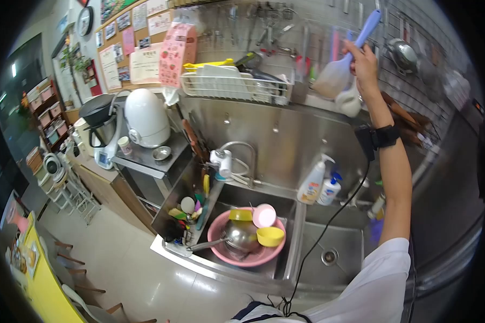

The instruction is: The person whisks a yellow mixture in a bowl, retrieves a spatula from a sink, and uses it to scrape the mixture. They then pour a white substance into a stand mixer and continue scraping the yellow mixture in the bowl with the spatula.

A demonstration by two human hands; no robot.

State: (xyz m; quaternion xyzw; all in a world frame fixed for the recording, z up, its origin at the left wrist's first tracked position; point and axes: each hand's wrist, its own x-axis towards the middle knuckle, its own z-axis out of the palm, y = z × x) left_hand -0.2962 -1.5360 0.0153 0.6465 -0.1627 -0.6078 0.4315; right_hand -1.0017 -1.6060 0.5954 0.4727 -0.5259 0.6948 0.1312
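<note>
My right hand is raised high in front of the wire grid on the wall, its fingers closed round a spatula. The spatula has a blue handle pointing up and a pale, wide blade slanting down to the left, blurred by motion. Just below the blade and beside my wrist is a white rounded utensil. A black strap with a cable sits on my right forearm. My left hand is out of view.
Several utensils hang on the wire grid, including a metal ladle. Below, a pink basin holds a metal pan and yellow cups in the left sink. Two pump bottles stand behind the right sink. A white dish rack hangs above the tap.
</note>
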